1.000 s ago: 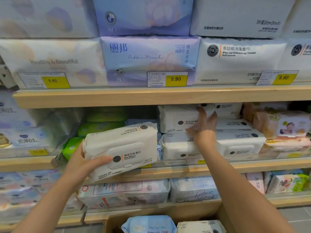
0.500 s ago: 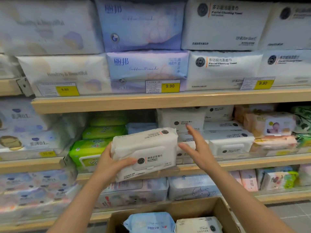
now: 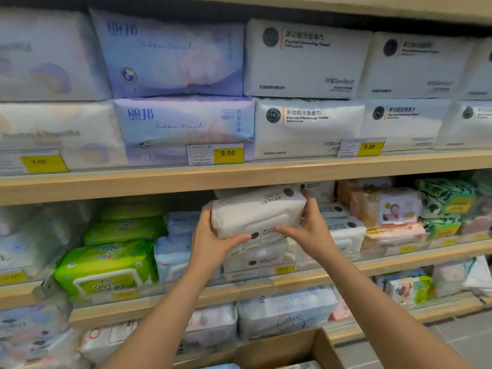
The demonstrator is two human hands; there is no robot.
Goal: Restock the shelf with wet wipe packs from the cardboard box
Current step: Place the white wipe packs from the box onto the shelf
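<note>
Both hands now clasp one white wet wipe pack [image 3: 257, 213], which a second ago sat in the left hand alone.

Raised to the middle shelf [image 3: 266, 282], the single pack sits tilted atop the white stack at about 12 o'clock from the cardboard box [image 3: 306, 347]. Left hand [image 3: 213, 241] cups its 9 o'clock end, thumb under the front edge; right hand [image 3: 312, 230] grips the 3 o'clock end, fingers curled over the top. Two forearms rise from 6 o'clock. At 9 o'clock lie three green packs [image 3: 106, 265] stacked. Three yellow price tags [image 3: 228, 153] line the upper shelf, with two readable as 9.90.
</note>
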